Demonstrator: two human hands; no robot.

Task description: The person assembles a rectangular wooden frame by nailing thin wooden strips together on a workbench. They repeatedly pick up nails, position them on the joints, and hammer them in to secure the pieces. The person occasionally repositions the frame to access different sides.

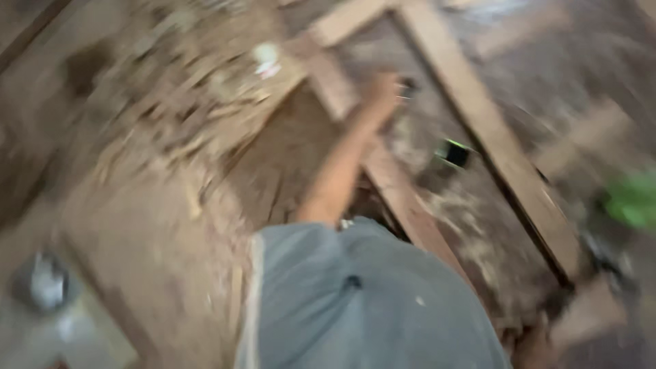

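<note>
The view is heavily blurred. One bare arm reaches out of grey cloth (pixel 362 301) at the bottom middle, up toward a wooden frame. I take it for my right hand (pixel 383 90); it rests near the top of a slanted wooden batten (pixel 400 191). A small dark thing (pixel 408 87) is at its fingertips, and the blur hides whether the fingers grip it. My left hand is out of sight.
A second long batten (pixel 488 130) runs down to the right. Wood shavings (pixel 184 102) are heaped at the upper left. A small black and green object (pixel 454 152) lies between the battens. A green blur (pixel 632 199) is at the right edge, a round metal thing (pixel 45 283) at the lower left.
</note>
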